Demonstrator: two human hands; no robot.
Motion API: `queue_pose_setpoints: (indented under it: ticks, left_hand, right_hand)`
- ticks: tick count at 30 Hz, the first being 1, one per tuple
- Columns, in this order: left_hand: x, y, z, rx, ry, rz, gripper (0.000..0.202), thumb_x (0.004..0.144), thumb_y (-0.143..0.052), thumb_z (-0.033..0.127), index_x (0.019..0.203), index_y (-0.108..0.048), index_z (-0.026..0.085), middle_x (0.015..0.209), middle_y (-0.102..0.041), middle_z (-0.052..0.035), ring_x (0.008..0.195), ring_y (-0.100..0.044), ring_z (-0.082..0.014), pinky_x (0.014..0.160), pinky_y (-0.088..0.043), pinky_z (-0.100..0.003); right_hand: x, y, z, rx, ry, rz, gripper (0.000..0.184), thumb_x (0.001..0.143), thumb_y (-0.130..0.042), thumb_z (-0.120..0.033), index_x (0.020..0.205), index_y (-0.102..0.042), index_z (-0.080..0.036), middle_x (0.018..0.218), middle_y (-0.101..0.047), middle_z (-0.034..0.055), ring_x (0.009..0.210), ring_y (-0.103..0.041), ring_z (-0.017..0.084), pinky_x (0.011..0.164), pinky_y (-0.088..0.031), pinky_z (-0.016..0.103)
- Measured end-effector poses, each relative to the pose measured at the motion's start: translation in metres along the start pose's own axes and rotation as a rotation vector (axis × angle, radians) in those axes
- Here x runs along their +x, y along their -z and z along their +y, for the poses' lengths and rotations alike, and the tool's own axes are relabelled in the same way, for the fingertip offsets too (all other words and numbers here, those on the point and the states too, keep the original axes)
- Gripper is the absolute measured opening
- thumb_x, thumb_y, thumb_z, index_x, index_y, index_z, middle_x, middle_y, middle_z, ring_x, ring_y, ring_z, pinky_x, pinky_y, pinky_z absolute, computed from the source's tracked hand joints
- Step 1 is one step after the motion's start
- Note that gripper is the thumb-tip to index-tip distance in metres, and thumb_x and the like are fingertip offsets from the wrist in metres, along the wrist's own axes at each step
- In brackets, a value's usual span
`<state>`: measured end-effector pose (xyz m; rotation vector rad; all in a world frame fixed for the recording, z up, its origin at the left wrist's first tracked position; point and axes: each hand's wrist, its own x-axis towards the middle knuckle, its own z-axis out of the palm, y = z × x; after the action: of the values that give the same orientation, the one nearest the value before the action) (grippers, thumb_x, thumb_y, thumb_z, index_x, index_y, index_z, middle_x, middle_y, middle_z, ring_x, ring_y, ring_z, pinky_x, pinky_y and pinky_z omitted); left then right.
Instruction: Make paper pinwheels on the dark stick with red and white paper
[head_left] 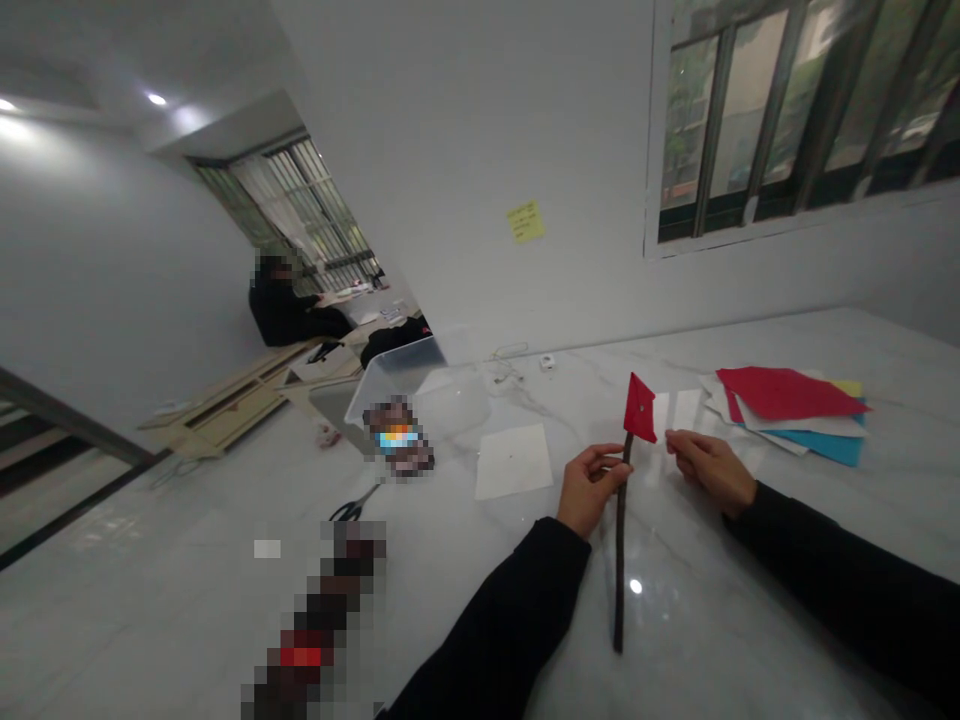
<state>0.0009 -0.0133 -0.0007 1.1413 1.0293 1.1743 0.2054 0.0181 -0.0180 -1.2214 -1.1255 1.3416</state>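
My left hand grips a thin dark brown stick upright, and the stick's lower end rests near the marble tabletop. A small red paper piece with a pointed top sits on the stick's upper end. My right hand is just to the right of the red paper, its fingertips almost at the paper's edge. It holds nothing that I can see.
A stack of red, white and blue paper lies to the right, with a white sheet left of my hands. Further left are scissors, a clear plastic box and a blurred object. A person sits beyond.
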Motion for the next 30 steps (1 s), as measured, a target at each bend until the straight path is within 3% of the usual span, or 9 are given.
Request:
queue_pose_setpoints:
  ticks: [3, 6, 9, 11, 14, 18, 23, 30]
  left_hand:
    - [-0.0005, -0.0002, 0.0001, 0.009, 0.007, -0.018, 0.048, 0.068, -0.083, 0.040, 0.107, -0.070, 0.014, 0.087, -0.072, -0.0077, 0.075, -0.064, -0.0158, 0.072, -0.047, -0.028]
    - [-0.0010, -0.0007, 0.0000, 0.015, 0.003, -0.043, 0.046, 0.068, -0.083, 0.039, 0.106, -0.071, 0.015, 0.087, -0.072, -0.0078, 0.076, -0.064, -0.0157, 0.074, -0.047, -0.028]
    - [-0.0008, -0.0002, -0.0005, 0.005, -0.005, -0.056, 0.047, 0.068, -0.084, 0.039, 0.106, -0.071, 0.015, 0.086, -0.072, -0.0077, 0.077, -0.065, -0.0162, 0.076, -0.047, -0.029]
    - [-0.0005, 0.0005, -0.0009, 0.003, -0.005, -0.051, 0.047, 0.068, -0.084, 0.039, 0.106, -0.071, 0.015, 0.086, -0.072, -0.0079, 0.077, -0.065, -0.0161, 0.076, -0.047, -0.029]
    - [0.0001, 0.0016, -0.0015, 0.007, -0.004, -0.051, 0.047, 0.068, -0.083, 0.039, 0.106, -0.071, 0.015, 0.087, -0.072, -0.0082, 0.077, -0.065, -0.0156, 0.076, -0.047, -0.029]
    - [0.0004, 0.0021, -0.0020, -0.004, 0.008, -0.092, 0.046, 0.069, -0.083, 0.038, 0.107, -0.071, 0.015, 0.085, -0.072, -0.0072, 0.076, -0.065, -0.0153, 0.076, -0.046, -0.028]
    - [-0.0007, 0.0018, -0.0010, 0.001, 0.008, -0.107, 0.046, 0.069, -0.084, 0.038, 0.107, -0.071, 0.015, 0.085, -0.073, -0.0074, 0.075, -0.064, -0.0151, 0.074, -0.046, -0.028]
    - [-0.0007, 0.0017, -0.0003, -0.022, 0.015, -0.106, 0.046, 0.068, -0.084, 0.037, 0.106, -0.071, 0.015, 0.084, -0.072, -0.0073, 0.071, -0.062, -0.0136, 0.072, -0.045, -0.028]
  right_hand:
    - [0.0042, 0.0040, 0.0009, 0.053, -0.004, 0.155, 0.056, 0.070, -0.073, -0.063, 0.104, -0.058, -0.021, 0.048, -0.046, -0.0090, 0.040, -0.034, 0.007, 0.041, -0.022, 0.020]
    - [0.0061, 0.0065, -0.0006, 0.025, -0.040, 0.082, 0.074, 0.071, -0.073, -0.061, 0.130, -0.052, -0.022, 0.053, -0.053, -0.0072, 0.043, -0.039, 0.009, 0.042, -0.025, 0.020]
    - [0.0050, 0.0066, -0.0026, -0.094, -0.037, -0.104, 0.067, 0.073, -0.071, -0.059, 0.123, -0.061, -0.016, 0.052, -0.051, -0.0056, 0.046, -0.041, 0.009, 0.044, -0.026, 0.020]
    - [0.0033, 0.0058, -0.0042, -0.154, -0.017, -0.159, 0.061, 0.073, -0.071, -0.058, 0.115, -0.066, -0.014, 0.051, -0.050, -0.0052, 0.047, -0.041, 0.009, 0.044, -0.025, 0.020]
    - [0.0009, 0.0046, -0.0072, -0.150, -0.029, -0.104, 0.066, 0.072, -0.072, -0.056, 0.123, -0.061, -0.015, 0.053, -0.052, -0.0053, 0.047, -0.041, 0.010, 0.043, -0.025, 0.021]
    - [0.0015, 0.0058, -0.0081, -0.055, -0.054, 0.038, 0.084, 0.071, -0.074, -0.053, 0.143, -0.043, -0.022, 0.055, -0.054, -0.0069, 0.046, -0.041, 0.010, 0.043, -0.028, 0.021]
    - [0.0060, 0.0101, -0.0015, -0.096, -0.054, -0.062, 0.063, 0.070, -0.074, -0.052, 0.122, -0.063, -0.017, 0.057, -0.056, -0.0039, 0.047, -0.042, 0.009, 0.042, -0.027, 0.021]
    - [0.0054, 0.0096, -0.0054, -0.004, -0.099, -0.009, 0.059, 0.068, -0.078, -0.054, 0.116, -0.064, -0.022, 0.057, -0.057, -0.0030, 0.045, -0.043, 0.010, 0.041, -0.026, 0.022]
